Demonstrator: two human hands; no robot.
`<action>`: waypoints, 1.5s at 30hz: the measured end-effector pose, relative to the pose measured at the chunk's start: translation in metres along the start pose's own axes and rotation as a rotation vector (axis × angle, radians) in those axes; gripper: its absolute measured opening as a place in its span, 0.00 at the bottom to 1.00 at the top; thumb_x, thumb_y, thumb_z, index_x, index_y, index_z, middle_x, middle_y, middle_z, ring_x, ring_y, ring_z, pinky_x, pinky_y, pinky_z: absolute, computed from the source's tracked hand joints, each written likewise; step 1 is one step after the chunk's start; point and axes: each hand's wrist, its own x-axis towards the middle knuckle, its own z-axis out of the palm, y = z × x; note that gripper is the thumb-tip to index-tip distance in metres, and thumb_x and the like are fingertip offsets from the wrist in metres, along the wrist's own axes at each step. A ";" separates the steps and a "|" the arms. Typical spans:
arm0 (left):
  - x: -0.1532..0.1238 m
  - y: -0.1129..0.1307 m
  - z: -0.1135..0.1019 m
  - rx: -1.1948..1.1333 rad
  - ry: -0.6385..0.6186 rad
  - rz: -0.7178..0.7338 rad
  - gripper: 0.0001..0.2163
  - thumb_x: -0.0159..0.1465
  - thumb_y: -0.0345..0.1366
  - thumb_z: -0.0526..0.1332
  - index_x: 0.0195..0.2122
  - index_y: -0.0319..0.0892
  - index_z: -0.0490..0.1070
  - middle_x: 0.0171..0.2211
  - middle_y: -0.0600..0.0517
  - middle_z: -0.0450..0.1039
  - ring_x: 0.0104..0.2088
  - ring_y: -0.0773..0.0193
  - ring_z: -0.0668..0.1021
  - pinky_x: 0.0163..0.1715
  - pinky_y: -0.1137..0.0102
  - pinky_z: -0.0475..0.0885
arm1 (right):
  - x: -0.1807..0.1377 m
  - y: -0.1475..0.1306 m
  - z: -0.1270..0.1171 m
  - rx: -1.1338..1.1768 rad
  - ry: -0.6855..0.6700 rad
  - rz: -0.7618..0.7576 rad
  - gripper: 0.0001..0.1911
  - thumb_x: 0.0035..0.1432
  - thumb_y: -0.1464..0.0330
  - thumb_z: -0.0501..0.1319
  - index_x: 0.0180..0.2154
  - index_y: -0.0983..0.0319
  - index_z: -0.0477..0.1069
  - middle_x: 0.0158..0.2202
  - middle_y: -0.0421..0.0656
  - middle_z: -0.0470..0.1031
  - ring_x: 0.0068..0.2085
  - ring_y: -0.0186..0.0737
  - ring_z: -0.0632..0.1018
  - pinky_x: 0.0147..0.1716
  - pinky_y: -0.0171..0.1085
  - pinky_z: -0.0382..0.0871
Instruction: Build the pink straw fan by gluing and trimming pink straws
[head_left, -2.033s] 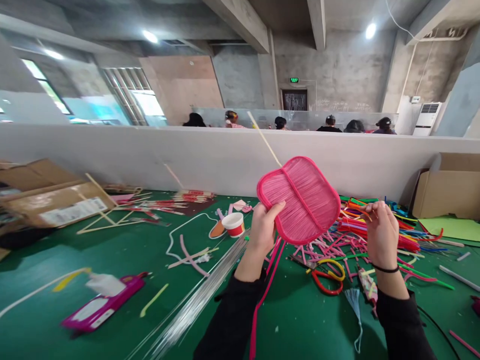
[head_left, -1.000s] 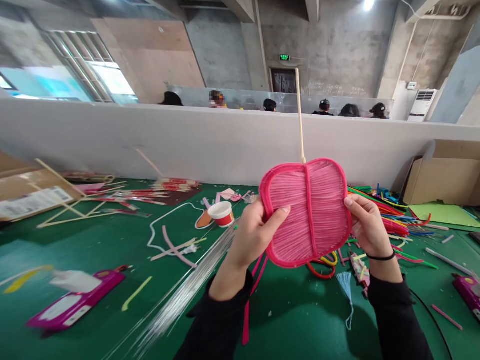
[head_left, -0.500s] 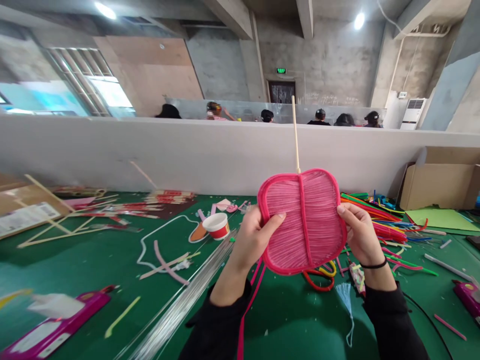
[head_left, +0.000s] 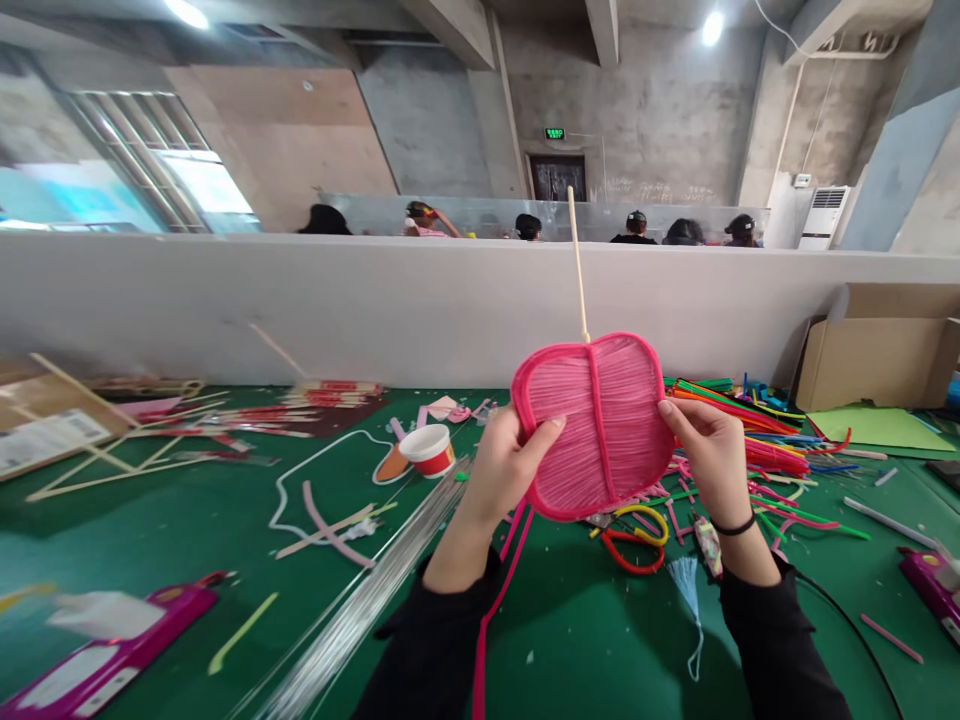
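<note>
A pink hand fan (head_left: 559, 430), with a bright pink fuzzy rim and a fuzzy strip down its middle, is held up above the table between both hands. Its thin wooden stick (head_left: 577, 265) points upward. My left hand (head_left: 504, 465) grips the left edge, thumb lying on the face and fingers hidden behind. My right hand (head_left: 705, 450) pinches the right edge between thumb and fingers. Pink strips (head_left: 499, 600) hang down beside my left wrist. Under the fan lie scissors (head_left: 637, 540) with red and yellow handles, and a light blue tassel (head_left: 686, 585).
A bundle of silvery wires (head_left: 375, 600) lies left of my left arm, near a red-and-white paper cup (head_left: 430, 450). Coloured pipe cleaners (head_left: 772, 455) are heaped at right. Purple glue guns (head_left: 112, 650) (head_left: 934, 595) rest at both sides. A white partition (head_left: 225, 310) stands behind; people sit beyond.
The fan has tilted back slightly and shifted a little left and up, with both hands still on it. More of the scissors shows below it. The whole view has shifted slightly.
</note>
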 end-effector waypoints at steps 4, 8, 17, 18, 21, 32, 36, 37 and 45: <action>-0.002 0.003 0.002 0.040 -0.034 0.000 0.15 0.60 0.47 0.64 0.35 0.38 0.75 0.33 0.46 0.79 0.35 0.54 0.78 0.35 0.64 0.73 | 0.000 0.003 -0.002 -0.154 -0.005 -0.059 0.16 0.52 0.54 0.67 0.34 0.59 0.82 0.33 0.44 0.83 0.34 0.44 0.81 0.34 0.40 0.73; -0.004 0.003 0.002 0.015 -0.066 -0.023 0.16 0.60 0.47 0.64 0.38 0.37 0.75 0.35 0.45 0.79 0.36 0.53 0.78 0.35 0.64 0.73 | 0.001 0.001 -0.006 -0.132 -0.068 -0.057 0.14 0.53 0.56 0.66 0.32 0.60 0.81 0.32 0.44 0.83 0.33 0.42 0.79 0.33 0.38 0.72; -0.004 -0.002 0.001 -0.145 -0.127 -0.049 0.17 0.59 0.46 0.66 0.44 0.38 0.76 0.44 0.44 0.79 0.46 0.48 0.79 0.42 0.63 0.73 | 0.003 -0.005 -0.015 0.029 -0.186 0.039 0.15 0.48 0.55 0.70 0.28 0.60 0.78 0.27 0.41 0.78 0.28 0.35 0.73 0.29 0.35 0.67; -0.003 -0.002 0.001 -0.157 -0.135 -0.058 0.17 0.59 0.46 0.67 0.43 0.39 0.76 0.43 0.44 0.80 0.46 0.48 0.79 0.42 0.63 0.74 | 0.003 -0.004 -0.015 0.023 -0.184 0.036 0.15 0.48 0.55 0.70 0.28 0.60 0.79 0.27 0.41 0.78 0.28 0.35 0.73 0.28 0.35 0.66; 0.000 -0.006 0.005 -0.187 -0.137 -0.128 0.19 0.57 0.49 0.68 0.41 0.39 0.77 0.39 0.44 0.80 0.42 0.50 0.80 0.38 0.64 0.74 | 0.005 0.001 -0.012 0.012 -0.140 0.036 0.16 0.49 0.53 0.70 0.29 0.60 0.80 0.29 0.42 0.80 0.30 0.39 0.76 0.31 0.37 0.69; 0.010 -0.016 0.016 -0.343 -0.006 -0.274 0.23 0.50 0.51 0.72 0.38 0.37 0.76 0.35 0.45 0.81 0.37 0.52 0.81 0.35 0.65 0.75 | 0.008 0.004 -0.017 0.103 -0.153 0.141 0.22 0.51 0.48 0.67 0.38 0.58 0.82 0.37 0.43 0.83 0.40 0.45 0.80 0.43 0.43 0.74; 0.008 -0.013 0.017 -0.296 -0.027 -0.234 0.23 0.51 0.50 0.72 0.39 0.37 0.75 0.40 0.44 0.80 0.40 0.52 0.81 0.37 0.64 0.75 | 0.008 0.001 -0.016 0.142 -0.175 0.216 0.20 0.43 0.51 0.73 0.30 0.60 0.80 0.31 0.41 0.81 0.34 0.39 0.78 0.34 0.36 0.72; 0.007 -0.012 0.017 -0.306 -0.050 -0.240 0.23 0.51 0.51 0.72 0.39 0.37 0.75 0.40 0.44 0.80 0.40 0.52 0.81 0.37 0.64 0.75 | 0.008 0.000 -0.016 0.190 -0.193 0.263 0.19 0.41 0.52 0.74 0.27 0.60 0.79 0.29 0.40 0.80 0.31 0.37 0.77 0.31 0.34 0.71; 0.005 -0.005 0.015 -0.415 -0.116 -0.299 0.24 0.51 0.47 0.73 0.42 0.36 0.74 0.40 0.45 0.81 0.40 0.53 0.82 0.38 0.64 0.76 | 0.007 0.003 -0.011 0.434 -0.318 0.450 0.20 0.36 0.56 0.77 0.23 0.61 0.72 0.21 0.35 0.73 0.22 0.30 0.70 0.23 0.31 0.64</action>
